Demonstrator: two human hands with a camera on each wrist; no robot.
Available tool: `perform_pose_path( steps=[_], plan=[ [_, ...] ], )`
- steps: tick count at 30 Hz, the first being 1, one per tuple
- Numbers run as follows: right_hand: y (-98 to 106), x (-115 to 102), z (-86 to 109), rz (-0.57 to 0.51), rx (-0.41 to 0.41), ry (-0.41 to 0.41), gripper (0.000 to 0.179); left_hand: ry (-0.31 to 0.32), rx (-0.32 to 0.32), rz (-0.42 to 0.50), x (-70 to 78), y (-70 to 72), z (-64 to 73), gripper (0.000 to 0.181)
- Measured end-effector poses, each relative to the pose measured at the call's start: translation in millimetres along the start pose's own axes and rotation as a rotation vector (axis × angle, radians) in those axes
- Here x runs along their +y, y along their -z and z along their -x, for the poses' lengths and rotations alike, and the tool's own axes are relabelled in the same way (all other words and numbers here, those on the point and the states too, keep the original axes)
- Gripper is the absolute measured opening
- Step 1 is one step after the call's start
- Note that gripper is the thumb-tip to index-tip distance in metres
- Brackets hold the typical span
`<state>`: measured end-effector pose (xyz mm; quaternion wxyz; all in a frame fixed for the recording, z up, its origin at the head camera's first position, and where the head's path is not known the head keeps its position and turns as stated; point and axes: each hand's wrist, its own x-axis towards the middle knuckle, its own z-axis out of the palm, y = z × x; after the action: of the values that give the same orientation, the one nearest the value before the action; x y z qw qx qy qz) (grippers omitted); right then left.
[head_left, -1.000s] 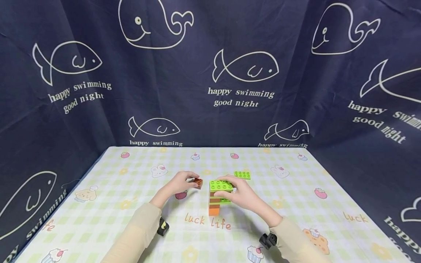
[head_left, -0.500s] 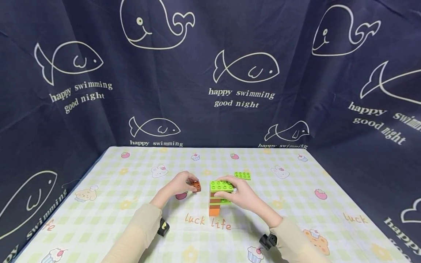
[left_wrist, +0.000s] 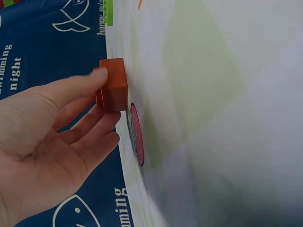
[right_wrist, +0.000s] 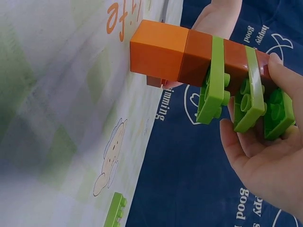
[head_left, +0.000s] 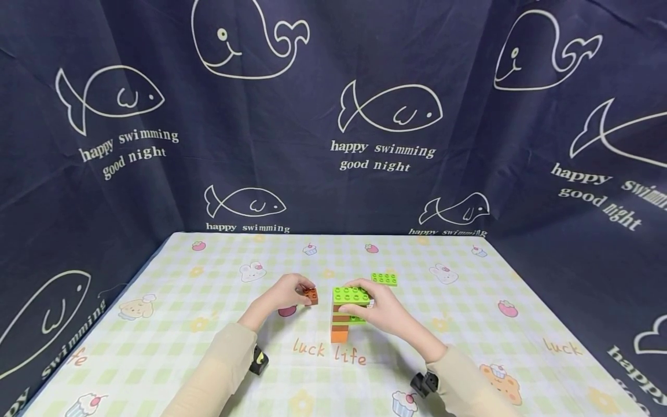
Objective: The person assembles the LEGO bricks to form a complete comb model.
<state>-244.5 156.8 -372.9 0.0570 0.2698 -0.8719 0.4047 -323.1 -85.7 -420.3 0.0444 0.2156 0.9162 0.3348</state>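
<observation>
A brown brick [head_left: 311,296] with studs facing up is pinched between the thumb and fingers of my left hand [head_left: 288,291], low over the cloth left of a tower. In the left wrist view the thumb [left_wrist: 92,82] lies against the brick's studded side. The brick tower [head_left: 340,325] stands upright, an orange brick [right_wrist: 158,49] at its base with brown bricks and thin green plates alternating above. My right hand [head_left: 383,307] grips the tower's upper part from the right, its thumb on the near side. The top green plate [head_left: 350,294] shows its studs; fingers partly cover its far edge.
Another green plate [head_left: 384,279] lies on the table behind the tower, to the right. A checked cloth [head_left: 292,388] with printed figures covers the table. Dark blue curtains [head_left: 312,174] with white fish drawings hang behind and at both sides.
My left hand has lowered the brown brick slightly and turned it from tilted to studs up, mostly in the first half second. The right hand and tower have stayed put.
</observation>
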Motion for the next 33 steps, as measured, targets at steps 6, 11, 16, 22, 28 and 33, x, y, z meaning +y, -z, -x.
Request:
perform_pose_path(
  steps=[6,11,16,22,28,33],
  plan=[
    [0,-1,0.2,0.012,0.006,0.012,0.042,0.025,-0.01,0.025,0.5,0.9,1.2,0.042],
    [-2,1,-0.2,0.029,0.03,0.032,0.043,0.043,-0.006,0.027,0.4,0.0,0.4,0.041],
    [-3,3,-0.1,0.018,0.034,0.034,0.045,0.081,0.004,0.018,1.6,-0.5,0.6,0.04],
    [3,2,-1.3,-0.034,-0.024,-0.01,0.042,0.017,0.005,-0.001,-10.4,-2.4,-2.7,0.035],
    [2,5,-2.6,-0.063,-0.038,-0.03,0.04,0.049,-0.003,0.016,0.6,1.9,2.2,0.033],
    [3,-1,-1.9,-0.069,-0.05,-0.062,0.037,0.062,0.006,0.025,2.4,0.0,2.4,0.034]
  ],
)
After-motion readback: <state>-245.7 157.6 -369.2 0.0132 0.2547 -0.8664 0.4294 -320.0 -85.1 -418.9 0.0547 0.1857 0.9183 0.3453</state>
